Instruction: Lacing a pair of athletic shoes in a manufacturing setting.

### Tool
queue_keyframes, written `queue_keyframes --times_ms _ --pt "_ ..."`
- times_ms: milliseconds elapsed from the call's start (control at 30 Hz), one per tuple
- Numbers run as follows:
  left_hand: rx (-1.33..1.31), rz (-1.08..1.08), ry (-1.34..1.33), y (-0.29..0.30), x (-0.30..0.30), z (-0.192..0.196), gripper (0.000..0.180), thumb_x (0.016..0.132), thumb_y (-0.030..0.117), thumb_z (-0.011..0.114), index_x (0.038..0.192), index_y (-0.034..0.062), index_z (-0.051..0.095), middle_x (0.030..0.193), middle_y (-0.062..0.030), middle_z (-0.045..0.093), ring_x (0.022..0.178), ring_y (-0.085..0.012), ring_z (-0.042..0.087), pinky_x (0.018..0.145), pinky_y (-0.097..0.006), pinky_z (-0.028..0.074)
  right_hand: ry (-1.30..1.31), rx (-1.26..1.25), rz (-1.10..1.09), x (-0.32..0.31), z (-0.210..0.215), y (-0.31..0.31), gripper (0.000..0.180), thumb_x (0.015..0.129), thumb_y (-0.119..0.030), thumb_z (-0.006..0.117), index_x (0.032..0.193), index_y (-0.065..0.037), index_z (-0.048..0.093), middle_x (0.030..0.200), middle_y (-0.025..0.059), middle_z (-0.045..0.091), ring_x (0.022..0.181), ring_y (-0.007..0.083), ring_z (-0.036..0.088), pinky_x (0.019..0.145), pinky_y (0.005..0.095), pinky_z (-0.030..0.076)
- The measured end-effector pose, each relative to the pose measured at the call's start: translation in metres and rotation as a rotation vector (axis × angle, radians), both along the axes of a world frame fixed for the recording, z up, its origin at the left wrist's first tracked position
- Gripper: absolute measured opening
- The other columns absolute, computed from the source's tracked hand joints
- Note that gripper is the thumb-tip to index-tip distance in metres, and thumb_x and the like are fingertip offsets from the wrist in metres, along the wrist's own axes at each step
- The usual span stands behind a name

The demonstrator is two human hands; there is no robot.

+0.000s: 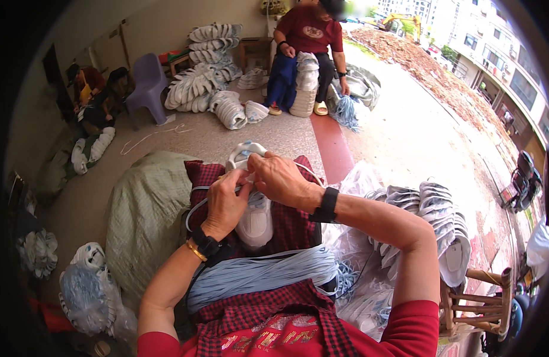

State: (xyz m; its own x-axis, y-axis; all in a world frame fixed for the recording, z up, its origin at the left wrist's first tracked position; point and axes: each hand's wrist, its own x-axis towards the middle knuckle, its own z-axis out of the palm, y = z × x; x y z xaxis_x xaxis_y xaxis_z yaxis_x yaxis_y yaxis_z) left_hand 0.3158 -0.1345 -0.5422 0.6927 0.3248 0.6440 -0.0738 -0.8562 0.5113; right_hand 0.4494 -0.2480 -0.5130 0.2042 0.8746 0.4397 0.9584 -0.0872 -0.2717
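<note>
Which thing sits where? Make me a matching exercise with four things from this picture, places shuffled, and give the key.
Things
1. shoe under the left hand and right hand
2. light blue laces
3. purple chair
4. wooden stool

Places
A. at the picture's lower right
B. left of the shoe pile at the back
C. on the checked cushion
D. just in front of the person's apron

Pairs: 1-C, 2-D, 3-B, 4-A

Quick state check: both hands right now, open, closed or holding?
Left hand: closed, apparently pinching a light blue lace.
Right hand: fingers curled over the white shoe; whether it grips anything cannot be told.
</note>
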Motion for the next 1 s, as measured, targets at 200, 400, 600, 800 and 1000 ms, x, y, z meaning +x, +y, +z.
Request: queue_keyframes --times_ms 200,400,600,800,1000 --pt "-0.051 0.0 0.029 -0.005 0.003 0.009 0.023 0.079 0.003 0.073 0.101 0.002 0.066 0.085 -0.0148 0.071 0.084 -0.0338 0.069 0.073 -0.042 0.053 -0.009 0.015 -0.034 0.003 -0.003 0.002 0.028 0.081 -0.014 0.071 0.098 -0.004 0.051 0.083 0.0176 0.065 0.089 0.0377 0.064 0.07 0.0483 0.05" --pt "-0.079 0.014 0.032 0.0 -0.009 0.005 0.022 0.077 0.003 0.076 0.097 0.0004 0.066 0.085 -0.0155 0.071 0.078 -0.0293 0.071 0.071 -0.038 0.053 0.136 -0.014 0.107 -0.004 0.003 0.003 0.022 0.085 -0.009 0.064 0.098 -0.002 0.048 0.081 0.0198 0.062 0.077 0.0419 0.064 0.066 0.0505 0.049" --pt "0.094 0.074 -0.148 0.035 -0.026 0.025 0.013 0.084 0.006 0.069 0.094 0.0 0.066 0.092 -0.0133 0.069 0.09 -0.0325 0.065 0.084 -0.04 0.05 -0.057 0.094 -0.082 0.052 0.064 -0.088 0.021 0.079 0.005 0.06 0.096 -0.001 0.05 0.084 0.0155 0.061 0.079 0.0366 0.063 0.068 0.0431 0.05" --pt "0.024 0.163 -0.068 0.069 -0.043 0.009 0.009 0.085 0.004 0.066 0.093 0.0002 0.065 0.091 -0.0139 0.068 0.09 -0.0324 0.065 0.085 -0.04 0.05 0.134 0.066 -0.494 0.109 0.046 -0.184 0.022 0.079 0.005 0.068 0.092 -0.004 0.051 0.071 0.0031 0.059 0.066 0.0109 0.056 0.06 0.0272 0.046" --pt "-0.02 0.035 0.009 0.053 -0.041 0.009 0.014 0.082 0.012 0.073 0.086 0.0019 0.064 0.095 -0.0121 0.063 0.094 -0.0311 0.059 0.088 -0.041 0.047 0.259 -0.031 -0.209 0.053 0.026 -0.109 0.033 0.087 -0.016 0.071 0.117 -0.005 0.062 0.101 0.0116 0.063 0.097 0.0247 0.06 0.077 0.039 0.051"
